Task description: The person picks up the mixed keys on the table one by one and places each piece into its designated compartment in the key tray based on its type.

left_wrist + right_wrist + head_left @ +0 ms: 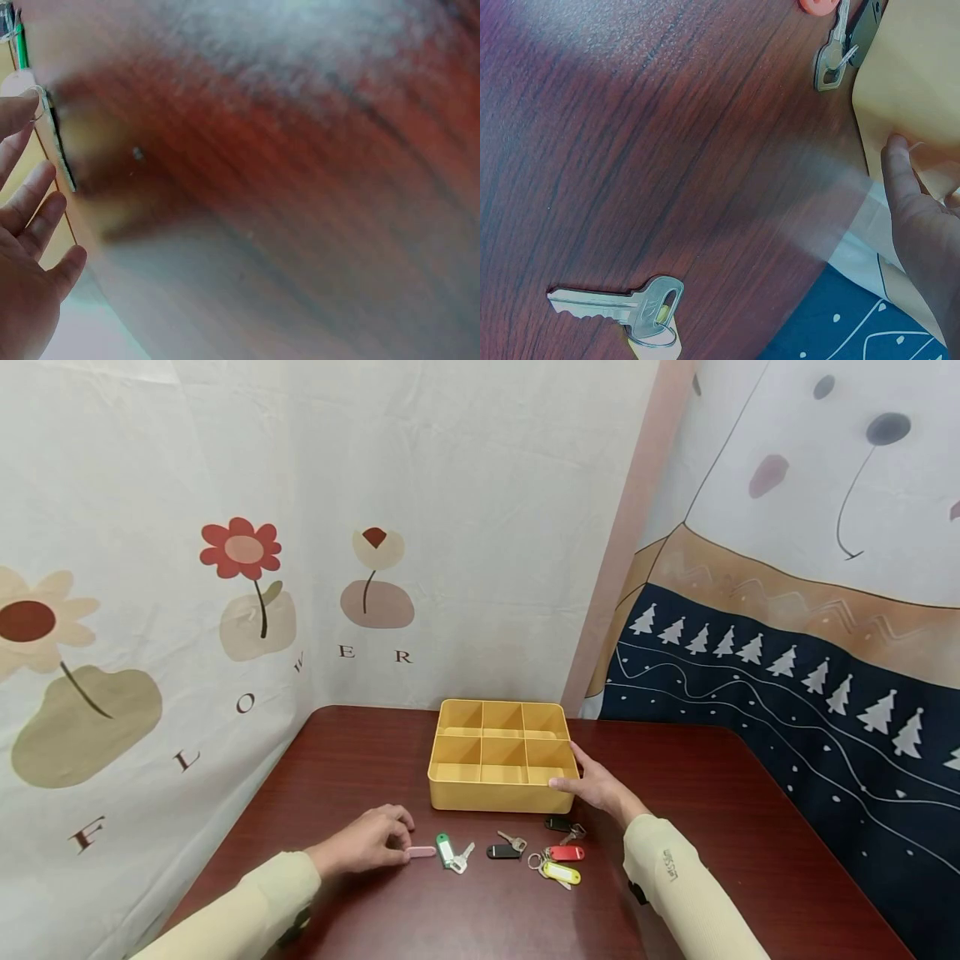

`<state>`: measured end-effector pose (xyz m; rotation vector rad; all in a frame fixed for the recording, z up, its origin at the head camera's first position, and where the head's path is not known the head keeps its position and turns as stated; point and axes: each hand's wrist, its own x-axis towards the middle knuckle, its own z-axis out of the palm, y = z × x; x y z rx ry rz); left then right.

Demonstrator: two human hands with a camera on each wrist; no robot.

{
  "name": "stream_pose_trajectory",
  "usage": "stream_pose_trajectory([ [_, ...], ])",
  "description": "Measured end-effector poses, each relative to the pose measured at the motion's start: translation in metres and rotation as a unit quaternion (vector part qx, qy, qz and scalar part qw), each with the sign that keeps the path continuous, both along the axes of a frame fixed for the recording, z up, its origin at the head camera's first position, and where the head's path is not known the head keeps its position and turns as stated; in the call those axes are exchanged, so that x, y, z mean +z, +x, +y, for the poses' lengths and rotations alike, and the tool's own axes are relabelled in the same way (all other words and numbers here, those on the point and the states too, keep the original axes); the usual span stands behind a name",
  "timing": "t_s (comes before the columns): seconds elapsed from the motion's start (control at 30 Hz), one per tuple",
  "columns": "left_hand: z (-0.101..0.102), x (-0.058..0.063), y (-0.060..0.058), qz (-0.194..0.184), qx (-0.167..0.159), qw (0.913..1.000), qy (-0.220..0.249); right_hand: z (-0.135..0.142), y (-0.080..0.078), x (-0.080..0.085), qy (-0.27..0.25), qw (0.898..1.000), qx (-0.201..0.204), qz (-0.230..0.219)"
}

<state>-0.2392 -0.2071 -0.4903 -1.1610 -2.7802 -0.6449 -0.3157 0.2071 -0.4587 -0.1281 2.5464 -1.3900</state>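
In front of the yellow box [495,797], the left hand [366,840] pinches a pink tag [422,852]; if the right hand [602,787], gripping the box, pulls, nearby keys [517,842] may scatter

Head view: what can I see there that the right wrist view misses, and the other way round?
Only the head view shows the left hand holding a pink tag, the green tag beside it, the six compartments and the red flower print on the wall covering.

Only the right wrist view shows the jagged notches of a key close up.

Both show the right hand touching the yellow box, the red tag, the dark tag nearest the box, and the table.
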Motion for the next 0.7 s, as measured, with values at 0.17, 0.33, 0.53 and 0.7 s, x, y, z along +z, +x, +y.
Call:
stream_pose_trajectory([
  [0.17, -0.003, 0.0, -0.002, 0.005, -0.01, 0.9999, -0.003, 0.0, 0.0, 0.0, 0.001, 1.0, -0.001, 0.001],
  [0.33, -0.005, -0.001, -0.003, -0.001, 0.0, 0.9999, -0.014, 0.0, 0.0, 0.0, -0.002, 1.0, 0.0, 0.0],
  [0.53, -0.003, 0.005, -0.005, -0.016, 0.019, 0.9997, 0.005, 0.0, 0.0, 0.0, -0.004, 1.0, -0.001, -0.003],
  [0.7, -0.003, 0.018, -0.011, -0.022, 0.043, 0.9987, 0.019, 0.0, 0.0, 0.0, -0.006, 1.0, -0.003, -0.003],
])
